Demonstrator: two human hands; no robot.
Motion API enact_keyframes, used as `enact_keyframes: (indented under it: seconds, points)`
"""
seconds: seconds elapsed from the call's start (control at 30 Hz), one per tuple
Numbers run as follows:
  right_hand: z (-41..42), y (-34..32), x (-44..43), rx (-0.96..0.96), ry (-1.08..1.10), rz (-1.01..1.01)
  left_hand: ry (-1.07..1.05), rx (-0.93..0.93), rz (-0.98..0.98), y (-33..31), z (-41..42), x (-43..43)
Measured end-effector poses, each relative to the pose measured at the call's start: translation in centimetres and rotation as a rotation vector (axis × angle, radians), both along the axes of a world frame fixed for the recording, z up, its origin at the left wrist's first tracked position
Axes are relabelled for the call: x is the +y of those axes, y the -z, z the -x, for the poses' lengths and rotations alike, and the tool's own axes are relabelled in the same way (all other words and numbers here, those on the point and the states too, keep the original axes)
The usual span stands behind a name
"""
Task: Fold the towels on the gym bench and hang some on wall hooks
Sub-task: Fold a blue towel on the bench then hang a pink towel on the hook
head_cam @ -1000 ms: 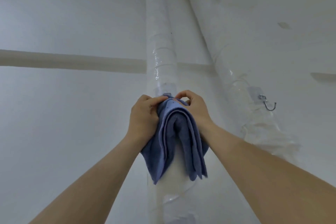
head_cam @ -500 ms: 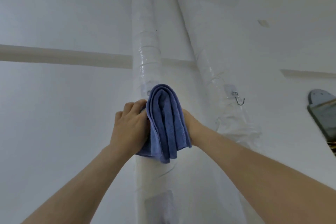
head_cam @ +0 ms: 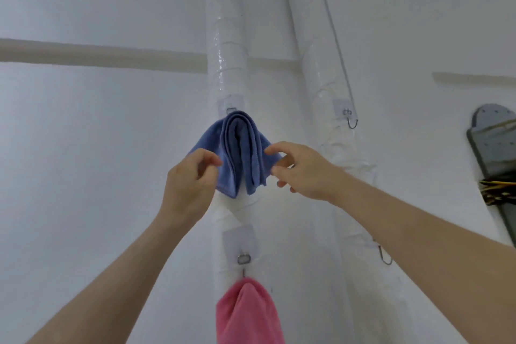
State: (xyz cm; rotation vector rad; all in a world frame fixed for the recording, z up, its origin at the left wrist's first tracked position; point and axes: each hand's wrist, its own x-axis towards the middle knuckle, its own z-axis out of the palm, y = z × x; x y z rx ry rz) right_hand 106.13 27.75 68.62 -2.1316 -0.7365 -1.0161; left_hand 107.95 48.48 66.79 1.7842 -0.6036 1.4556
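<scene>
At the far left we see only bare white wall (head_cam: 83, 148) with a pale band running across it. Our left hand (head_cam: 190, 184) comes next, raised in front of the wall, fingers loosely curled and holding nothing; its fingertips sit just beside the left edge of the blue towel (head_cam: 240, 153), and we cannot tell whether they touch the cloth. The blue towel hangs folded from the upper hook (head_cam: 230, 109) on the middle pipe (head_cam: 227, 45), its folds falling in a fan below the hook's plate. Lower on the same pipe, a second hook (head_cam: 244, 260) carries the pink towel (head_cam: 248, 313), which runs off the bottom edge. Our right hand (head_cam: 301, 173) is on the other side of the blue towel, fingers spread and partly open, empty, its thumb and forefinger close to the towel's right fold. Further right, the slanted pipe (head_cam: 312, 36) bears two bare hooks, one high (head_cam: 351, 120) and one low (head_cam: 385, 255). At the right edge a grey panel (head_cam: 494, 142) leans against the wall, with yellow wires (head_cam: 499, 193) beside it.
</scene>
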Motion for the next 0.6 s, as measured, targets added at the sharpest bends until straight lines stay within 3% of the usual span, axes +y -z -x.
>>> enact_keyframes:
  seconds: [0.13,0.27,0.47,0.6]
  points:
    - [2.1,4.8,-0.4,0.117,-0.046,0.031,0.026,0.302,-0.043,6.1,2.1,-1.3]
    - [4.4,11.6,-1.1,0.186,-0.015,0.123,-0.032,0.446,-0.161,13.4,5.3,-2.8]
    - [9.4,25.2,-1.8,0.282,0.252,0.635,0.010,0.500,-0.476,26.0,11.9,-4.1]
    - [13.9,34.3,-1.6,0.540,0.201,0.638,0.106,0.795,-0.571,34.8,17.5,-4.0]
